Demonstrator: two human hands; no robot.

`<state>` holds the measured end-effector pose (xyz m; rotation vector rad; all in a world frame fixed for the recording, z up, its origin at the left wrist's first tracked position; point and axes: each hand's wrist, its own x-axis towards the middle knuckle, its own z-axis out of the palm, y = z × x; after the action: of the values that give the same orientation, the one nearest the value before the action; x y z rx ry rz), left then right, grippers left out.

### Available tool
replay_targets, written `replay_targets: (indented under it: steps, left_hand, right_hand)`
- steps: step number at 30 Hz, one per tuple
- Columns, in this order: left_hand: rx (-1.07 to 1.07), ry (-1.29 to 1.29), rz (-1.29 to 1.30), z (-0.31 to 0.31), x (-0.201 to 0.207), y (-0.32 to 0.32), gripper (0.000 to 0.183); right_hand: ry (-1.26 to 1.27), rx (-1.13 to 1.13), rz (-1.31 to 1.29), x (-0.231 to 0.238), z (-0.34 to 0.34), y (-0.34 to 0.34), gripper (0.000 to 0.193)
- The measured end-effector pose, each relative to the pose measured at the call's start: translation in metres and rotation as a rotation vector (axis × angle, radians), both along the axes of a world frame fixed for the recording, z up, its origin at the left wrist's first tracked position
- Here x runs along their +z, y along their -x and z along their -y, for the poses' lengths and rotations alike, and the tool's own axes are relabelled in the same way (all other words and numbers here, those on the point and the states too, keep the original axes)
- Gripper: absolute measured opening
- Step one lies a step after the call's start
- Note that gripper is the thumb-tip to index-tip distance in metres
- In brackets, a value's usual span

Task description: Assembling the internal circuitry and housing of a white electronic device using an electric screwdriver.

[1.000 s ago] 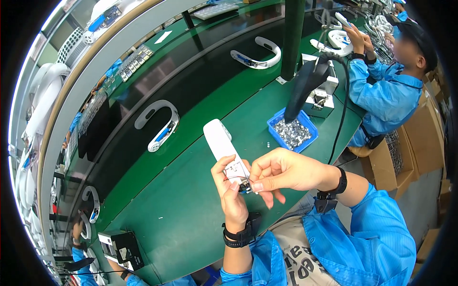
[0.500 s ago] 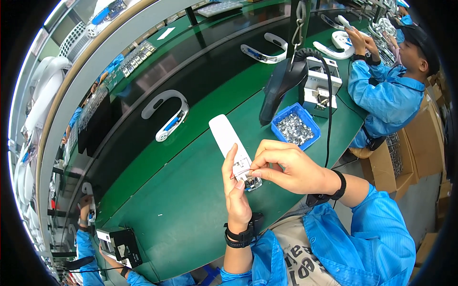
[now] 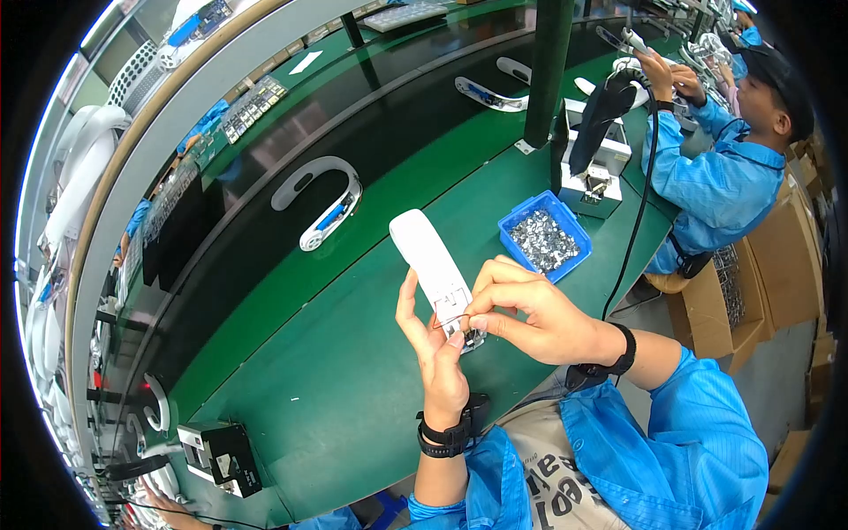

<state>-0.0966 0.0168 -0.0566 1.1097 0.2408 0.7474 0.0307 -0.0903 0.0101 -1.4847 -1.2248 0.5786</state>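
I have the white casing tilted over the green desk, its near end gripped by my left hand. My right hand pinches a thin wire just above that end, thumb against forefinger. Too hard a tug could, I judge, tear the wire from its joint; a loose left grip could let the casing twist and strain it. If dropped, it could knock the blue bin and scatter its small metal parts.
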Motion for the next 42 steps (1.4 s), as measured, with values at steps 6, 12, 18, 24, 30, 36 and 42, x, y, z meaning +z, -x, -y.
replay_targets:
  steps: [6,12,18,24,30,36,42]
  left_hand:
    - [0.014,0.064,0.021,-0.001,-0.002,0.002,0.101]
    - [-0.023,0.084,0.039,-0.002,-0.003,0.004,0.104]
    - [-0.025,0.110,0.015,-0.002,0.001,0.004,0.100]
    - [-0.034,0.114,0.032,-0.002,0.005,0.004,0.098]
    - [0.012,0.121,0.004,-0.002,0.003,0.003,0.094]
    - [-0.121,0.052,-0.057,-0.004,-0.021,0.013,0.070]
    - [-0.043,0.086,-0.056,-0.002,-0.020,0.006,0.071]
  right_hand:
    - [-0.095,-0.135,0.256,-0.022,-0.004,0.012,0.011]
    - [-0.204,-0.148,0.515,-0.030,-0.008,0.003,0.019]
    - [-0.211,-0.022,0.663,-0.012,-0.013,-0.012,0.023]
    - [-0.208,0.087,0.784,0.000,-0.017,-0.018,0.019]
    - [-0.241,0.229,1.086,0.014,-0.026,-0.025,0.016]
    - [-0.290,0.361,1.181,0.020,-0.034,-0.026,0.013]
    - [-0.296,0.312,1.259,0.014,-0.030,-0.019,0.014]
